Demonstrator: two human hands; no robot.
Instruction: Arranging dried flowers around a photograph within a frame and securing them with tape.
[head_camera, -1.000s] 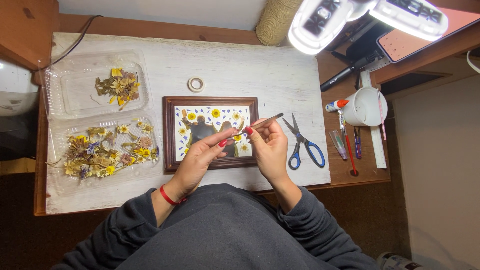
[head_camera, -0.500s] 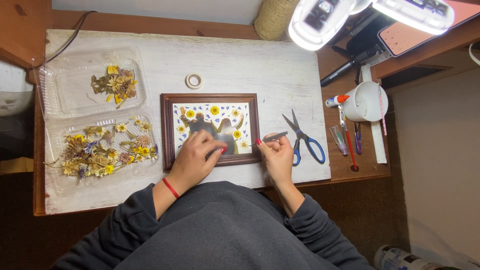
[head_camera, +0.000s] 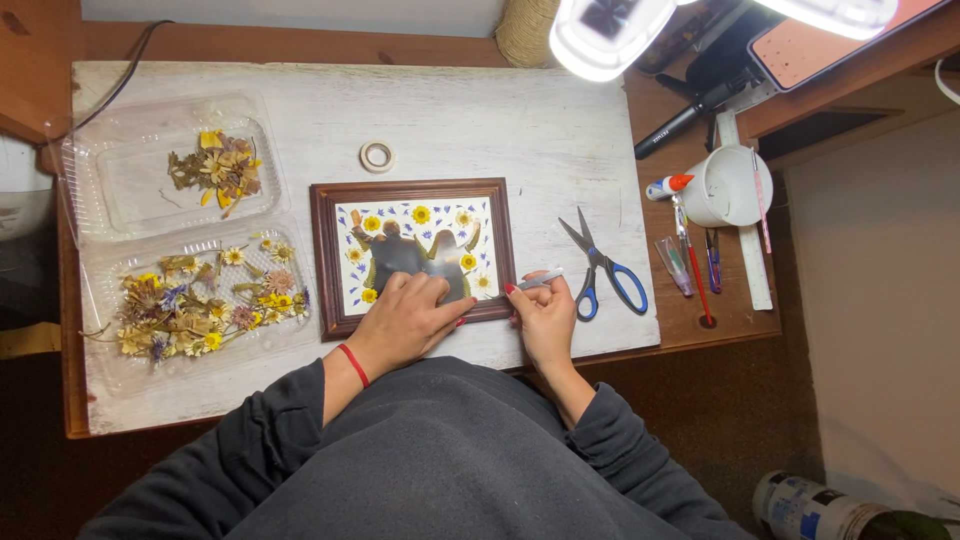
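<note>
A brown wooden picture frame (head_camera: 325, 255) lies on the white board, holding a glass-covered collage of pressed yellow flowers and blue petals. My left hand (head_camera: 410, 320) rests flat on the frame's lower right part, fingers pressing the glass. My right hand (head_camera: 545, 318) sits just right of the frame's lower right corner and grips thin metal tweezers (head_camera: 545, 279) that point right, towards the scissors.
Two clear plastic trays of dried flowers (head_camera: 190, 300) lie on the left. A small tape roll (head_camera: 377, 156) sits above the frame. Blue-handled scissors (head_camera: 600, 265), a white cup (head_camera: 728, 186), a glue tube, pens and a ruler lie right. A lamp (head_camera: 600, 35) hangs overhead.
Both hands have come down from above the frame's middle. The left hand now lies flat on the glass. The right hand has moved off to the frame's right edge with the tweezers.
</note>
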